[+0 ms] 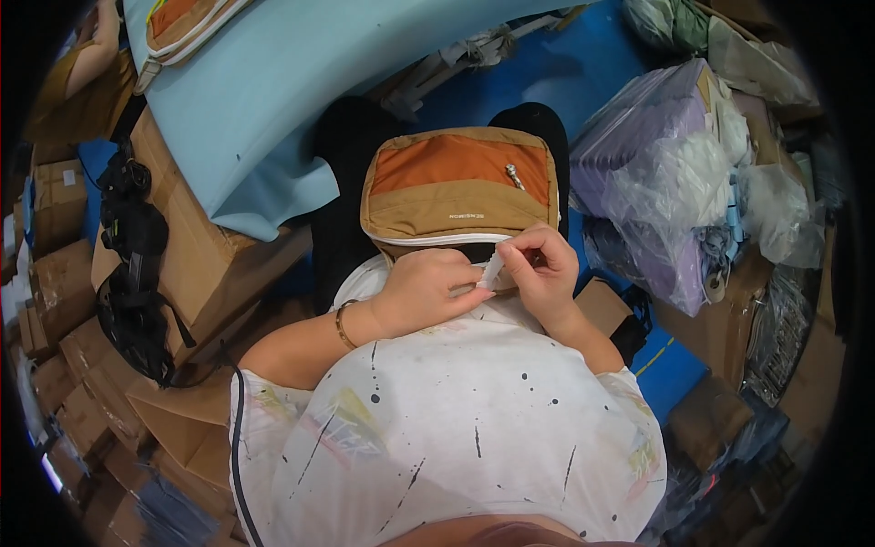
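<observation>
A small white strip with a jagged edge (492, 272) is stretched between my two hands, close to my body. My left hand (421, 294) pinches its lower end between closed fingers. At its upper end, my right hand (547, 272) grips it between thumb and fingertips. Whether the strip is tape or fabric I cannot tell. Just beyond my hands, a tan and orange bag (460, 196) lies on my lap, its white zipper edge facing me. A silver zipper pull (515, 176) shows on the right of its orange panel.
A light blue sheet (246, 100) droops over a surface ahead left, with another bag (191, 27) on it. A cardboard box (196, 246) and black straps (132, 246) are at my left. Purple bundles in clear plastic (647, 173) stand at my right.
</observation>
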